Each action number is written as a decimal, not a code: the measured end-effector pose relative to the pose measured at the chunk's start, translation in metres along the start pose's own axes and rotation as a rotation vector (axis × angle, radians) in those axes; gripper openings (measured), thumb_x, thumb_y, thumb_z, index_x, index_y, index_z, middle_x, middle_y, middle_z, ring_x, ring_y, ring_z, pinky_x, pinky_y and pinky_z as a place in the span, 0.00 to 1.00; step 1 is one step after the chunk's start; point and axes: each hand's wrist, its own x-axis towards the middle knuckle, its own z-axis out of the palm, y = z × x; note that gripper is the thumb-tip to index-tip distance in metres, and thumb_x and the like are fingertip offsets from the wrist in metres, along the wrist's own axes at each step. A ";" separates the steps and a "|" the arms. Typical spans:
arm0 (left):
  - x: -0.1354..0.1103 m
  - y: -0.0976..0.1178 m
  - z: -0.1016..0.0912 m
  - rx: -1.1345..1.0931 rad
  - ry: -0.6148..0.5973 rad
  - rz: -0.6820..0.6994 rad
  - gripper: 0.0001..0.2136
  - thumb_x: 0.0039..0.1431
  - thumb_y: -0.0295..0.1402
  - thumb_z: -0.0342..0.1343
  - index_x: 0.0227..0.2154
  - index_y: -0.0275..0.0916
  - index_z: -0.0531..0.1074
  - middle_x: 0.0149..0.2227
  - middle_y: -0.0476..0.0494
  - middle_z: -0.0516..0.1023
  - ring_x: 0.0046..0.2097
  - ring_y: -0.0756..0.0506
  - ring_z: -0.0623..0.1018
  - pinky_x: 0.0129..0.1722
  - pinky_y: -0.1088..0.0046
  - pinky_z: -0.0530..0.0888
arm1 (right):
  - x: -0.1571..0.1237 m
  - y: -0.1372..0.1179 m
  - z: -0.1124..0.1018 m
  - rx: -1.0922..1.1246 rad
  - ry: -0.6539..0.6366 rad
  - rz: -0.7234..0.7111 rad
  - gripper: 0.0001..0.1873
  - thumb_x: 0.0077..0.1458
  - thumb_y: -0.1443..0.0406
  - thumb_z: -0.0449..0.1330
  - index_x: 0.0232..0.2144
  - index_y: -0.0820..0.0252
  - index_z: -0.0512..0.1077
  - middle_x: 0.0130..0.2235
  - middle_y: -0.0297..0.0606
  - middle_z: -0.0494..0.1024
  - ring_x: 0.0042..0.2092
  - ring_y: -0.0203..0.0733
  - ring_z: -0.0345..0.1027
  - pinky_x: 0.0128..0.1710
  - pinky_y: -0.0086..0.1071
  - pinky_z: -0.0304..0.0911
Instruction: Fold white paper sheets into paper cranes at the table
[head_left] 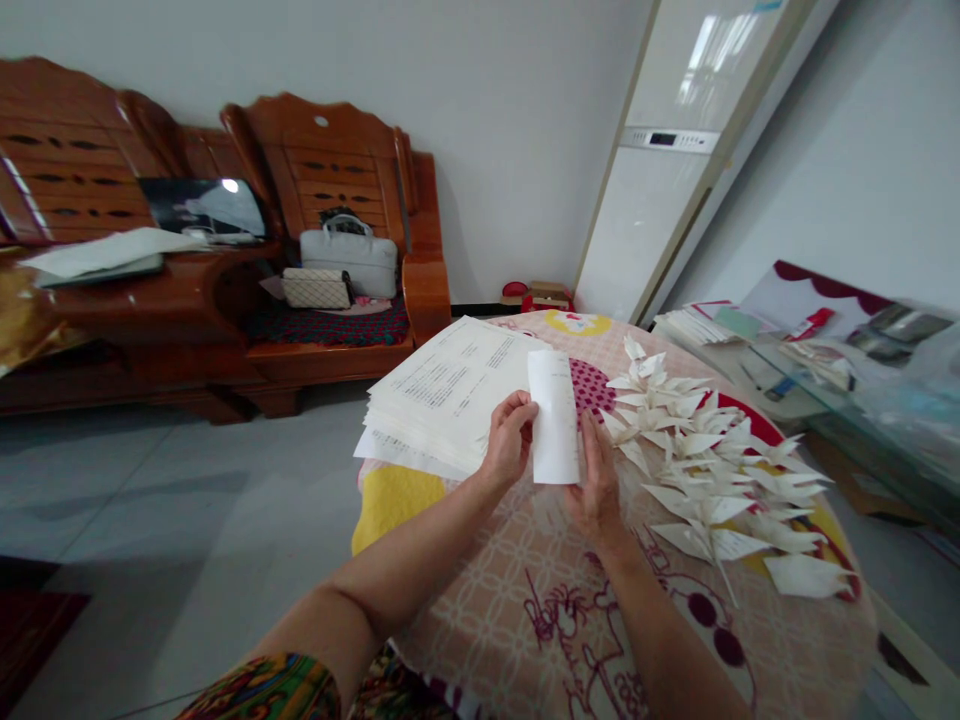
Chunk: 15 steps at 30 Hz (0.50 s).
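So a folded white sheet (pixel 556 425) is being held up over the round table, pretty much in the middle of the scene, between the printed paper stack (pixel 450 375) on the left and a crowd of folded paper shapes (pixel 701 470) on the right. It's doubled into a tall narrow strip, and a bit of faint print can be made out toward its far right part.

Handling-wise, it's judged to be super light, a bit springy along the fold and floppy elsewhere. Not likely slippery, but easily creased or torn if it's squeezed hard. It's probably best held lightly by the long edges, with the flat middle left alone.

As for fingers: on the left hand (pixel 511 435), they're curled in, and the sheet's left edge is pinched between thumb and forefinger, with no real gap left. On the right hand (pixel 598 490), the fingers are kept fairly straight and close together, laid along the right edge, with the thumb tucked low by the near end. Whether the paper is actually gripped there or just steadied can't be told, since part of that contact is hidden.

Underneath, a patterned tablecloth (pixel 487 580) is spread.
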 end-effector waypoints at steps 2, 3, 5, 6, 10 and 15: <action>0.003 -0.001 -0.002 -0.026 -0.020 0.014 0.13 0.46 0.39 0.64 0.26 0.39 0.66 0.22 0.55 0.67 0.24 0.53 0.68 0.25 0.77 0.66 | 0.004 -0.002 -0.006 0.002 0.034 -0.026 0.32 0.65 0.65 0.45 0.70 0.58 0.53 0.67 0.52 0.62 0.67 0.55 0.56 0.64 0.56 0.57; 0.006 0.000 -0.003 -0.041 -0.021 0.038 0.14 0.48 0.43 0.63 0.28 0.38 0.68 0.23 0.52 0.71 0.25 0.51 0.71 0.27 0.76 0.68 | 0.006 -0.002 -0.010 -0.004 0.044 -0.044 0.31 0.64 0.67 0.44 0.69 0.57 0.56 0.66 0.50 0.63 0.66 0.54 0.58 0.64 0.56 0.57; 0.014 0.002 -0.008 -0.078 0.005 0.091 0.19 0.53 0.50 0.60 0.35 0.36 0.73 0.31 0.45 0.79 0.33 0.46 0.78 0.33 0.71 0.74 | 0.010 -0.002 -0.020 -0.030 0.031 -0.079 0.31 0.63 0.68 0.45 0.67 0.57 0.59 0.66 0.48 0.65 0.66 0.54 0.59 0.64 0.54 0.57; 0.019 0.005 -0.011 -0.085 0.033 0.131 0.21 0.54 0.52 0.58 0.37 0.36 0.73 0.35 0.42 0.81 0.37 0.44 0.80 0.36 0.69 0.76 | 0.012 -0.002 -0.026 -0.054 0.008 -0.090 0.31 0.62 0.68 0.46 0.67 0.57 0.61 0.65 0.48 0.65 0.66 0.54 0.58 0.65 0.53 0.56; 0.033 0.018 -0.027 0.060 0.074 0.251 0.21 0.59 0.52 0.53 0.36 0.37 0.74 0.39 0.40 0.82 0.41 0.44 0.81 0.44 0.65 0.77 | 0.006 -0.006 -0.048 -0.168 -0.208 -0.063 0.32 0.58 0.70 0.48 0.65 0.56 0.65 0.66 0.42 0.66 0.67 0.55 0.55 0.67 0.52 0.52; 0.030 0.021 -0.038 0.334 -0.072 0.327 0.14 0.57 0.43 0.60 0.35 0.36 0.75 0.40 0.41 0.81 0.39 0.47 0.80 0.47 0.66 0.77 | -0.028 -0.009 -0.065 -0.227 -0.523 -0.036 0.32 0.52 0.73 0.52 0.59 0.61 0.71 0.62 0.44 0.72 0.64 0.57 0.59 0.65 0.51 0.55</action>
